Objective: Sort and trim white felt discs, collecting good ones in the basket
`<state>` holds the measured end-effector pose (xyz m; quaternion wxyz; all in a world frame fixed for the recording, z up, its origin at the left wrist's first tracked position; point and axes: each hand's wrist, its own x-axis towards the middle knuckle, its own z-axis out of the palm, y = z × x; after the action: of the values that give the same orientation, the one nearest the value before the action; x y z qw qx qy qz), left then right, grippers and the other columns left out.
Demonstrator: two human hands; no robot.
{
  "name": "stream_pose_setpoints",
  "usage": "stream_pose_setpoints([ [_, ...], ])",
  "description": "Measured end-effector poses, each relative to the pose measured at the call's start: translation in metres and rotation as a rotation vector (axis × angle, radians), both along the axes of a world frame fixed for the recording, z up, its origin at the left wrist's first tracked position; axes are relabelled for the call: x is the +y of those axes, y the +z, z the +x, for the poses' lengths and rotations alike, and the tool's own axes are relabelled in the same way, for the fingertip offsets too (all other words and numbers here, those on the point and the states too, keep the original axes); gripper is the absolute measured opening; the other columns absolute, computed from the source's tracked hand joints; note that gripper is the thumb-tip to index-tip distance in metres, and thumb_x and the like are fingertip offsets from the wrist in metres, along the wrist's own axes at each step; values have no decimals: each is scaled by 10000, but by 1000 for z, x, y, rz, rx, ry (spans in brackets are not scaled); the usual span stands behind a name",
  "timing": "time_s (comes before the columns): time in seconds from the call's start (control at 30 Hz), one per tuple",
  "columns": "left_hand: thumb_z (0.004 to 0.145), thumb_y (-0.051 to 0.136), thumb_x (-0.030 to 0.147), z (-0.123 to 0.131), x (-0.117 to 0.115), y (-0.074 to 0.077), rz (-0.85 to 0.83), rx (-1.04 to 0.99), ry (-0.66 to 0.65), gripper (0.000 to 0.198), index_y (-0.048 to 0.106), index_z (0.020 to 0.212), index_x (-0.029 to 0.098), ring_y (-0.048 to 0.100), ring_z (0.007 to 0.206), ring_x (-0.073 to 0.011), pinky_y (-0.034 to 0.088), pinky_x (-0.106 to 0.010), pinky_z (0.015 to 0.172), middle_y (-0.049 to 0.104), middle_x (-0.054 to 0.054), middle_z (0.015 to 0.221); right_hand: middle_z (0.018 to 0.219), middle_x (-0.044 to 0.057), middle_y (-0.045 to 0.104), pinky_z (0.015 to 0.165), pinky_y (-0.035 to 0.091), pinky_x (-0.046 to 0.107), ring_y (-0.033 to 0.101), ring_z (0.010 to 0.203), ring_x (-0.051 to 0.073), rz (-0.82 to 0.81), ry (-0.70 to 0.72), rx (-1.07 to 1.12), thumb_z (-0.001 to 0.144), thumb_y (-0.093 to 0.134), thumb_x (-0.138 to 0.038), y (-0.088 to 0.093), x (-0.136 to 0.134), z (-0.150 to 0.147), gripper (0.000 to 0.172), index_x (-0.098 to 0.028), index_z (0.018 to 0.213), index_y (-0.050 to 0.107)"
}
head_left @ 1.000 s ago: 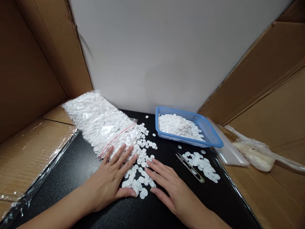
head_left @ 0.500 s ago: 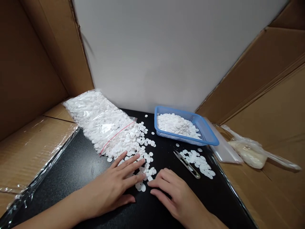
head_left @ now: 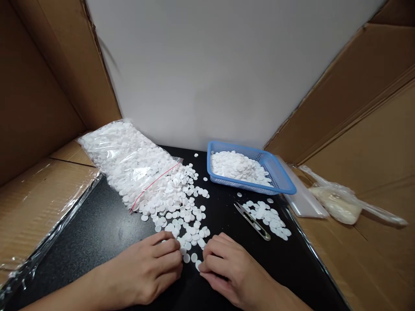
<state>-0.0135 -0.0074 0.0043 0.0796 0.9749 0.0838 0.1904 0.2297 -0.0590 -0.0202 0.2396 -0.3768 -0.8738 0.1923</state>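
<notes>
My right hand (head_left: 231,268) pinches a small white round disc (head_left: 198,265) between thumb and fingertips, low over the black table. Curled inward beside the near edge of the loose white discs (head_left: 191,237) is my left hand (head_left: 151,265); its fingertips are turned down, and whatever they hold is hidden. These loose discs spill from the mouth of a clear zip bag (head_left: 129,162) with a red seal line, lying full of the same discs. Right of my right hand, metal thread snips (head_left: 253,222) lie beside a smaller patch of discs (head_left: 270,218).
A blue plastic basket (head_left: 253,188) holding a heap of discs stands at the back right. Beyond it are flat clear plastic bags (head_left: 306,201) and a knotted bag with pale contents (head_left: 339,205). Cardboard walls (head_left: 366,95) flank the black table (head_left: 106,216).
My left hand has drawn back from lying spread over the discs and curled its fingers. My right hand has moved slightly nearer me, a disc now at its fingertips. The view shifted a little.
</notes>
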Motion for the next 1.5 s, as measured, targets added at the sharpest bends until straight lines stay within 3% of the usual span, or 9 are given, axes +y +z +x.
stream_pose_setpoints([
  [0.07, 1048, 374, 117, -2, -1, -1, 3, -4, -4, 324, 666, 913, 163, 562, 740, -190, 465, -347, 746, 653, -36, 746, 834, -7, 639, 752, 431, 283, 578, 763, 138, -49, 7, -15, 954, 597, -156, 2, 1, 4, 118, -220, 874, 656],
  [0.17, 1019, 508, 164, -4, -2, -3, 4, 9, 9, 185, 668, 927, 178, 524, 679, -177, 418, -332, 661, 616, -14, 711, 827, -25, 646, 790, 438, 284, 598, 781, 132, -121, 11, -47, 914, 655, -128, 6, 2, 8, 109, -221, 858, 653],
  [0.37, 1004, 556, 397, -11, 8, 0, -255, 15, 40, 242, 697, 973, 204, 548, 689, -164, 426, -294, 659, 640, -17, 729, 849, -35, 668, 813, 474, 285, 629, 804, 143, -276, 23, -32, 856, 753, -145, 17, 4, 17, 132, -231, 854, 652],
  [0.57, 1053, 471, 303, -16, 19, 8, -409, -36, 213, 282, 713, 963, 189, 581, 735, -145, 436, -240, 668, 632, -25, 777, 779, -38, 629, 632, 455, 246, 597, 721, 149, -403, -166, -26, 871, 739, -163, 19, 1, 11, 147, -226, 810, 620],
  [0.77, 1012, 556, 263, -15, 14, 10, -510, 36, 150, 202, 723, 923, 190, 611, 780, -148, 453, -229, 701, 633, -24, 824, 781, -33, 636, 648, 459, 244, 600, 748, 155, -441, -223, 0, 811, 772, -95, 17, -6, -3, 200, -217, 758, 621],
  [0.9, 921, 696, 231, -13, 11, 7, -486, 134, 162, 38, 693, 942, 199, 616, 815, -173, 443, -240, 700, 636, -13, 851, 786, -22, 627, 643, 454, 240, 593, 757, 157, -416, -220, 73, 829, 747, -80, 13, -6, -8, 185, -207, 765, 629],
  [1.17, 842, 789, 267, -14, 14, 3, -476, 212, 188, 166, 642, 876, 198, 597, 794, -179, 397, -247, 673, 630, -3, 839, 822, -10, 659, 722, 446, 243, 612, 799, 153, -446, -1, 41, 871, 739, -149, 18, 1, 9, 100, -208, 805, 692],
  [1.3, 855, 777, 267, -12, 12, 1, -434, 206, 164, 156, 637, 854, 201, 596, 779, -174, 384, -258, 682, 635, 2, 823, 847, 0, 660, 715, 447, 242, 619, 792, 152, -459, -116, 80, 926, 649, -125, 17, 3, 8, 125, -205, 835, 680],
  [1.5, 858, 773, 344, -1, 1, -7, -270, 173, 184, 230, 601, 847, 191, 586, 738, -186, 358, -297, 686, 640, 6, 785, 843, -6, 614, 653, 433, 234, 581, 733, 144, -464, -180, 61, 863, 698, -81, 6, -1, -3, 130, -200, 895, 658],
])
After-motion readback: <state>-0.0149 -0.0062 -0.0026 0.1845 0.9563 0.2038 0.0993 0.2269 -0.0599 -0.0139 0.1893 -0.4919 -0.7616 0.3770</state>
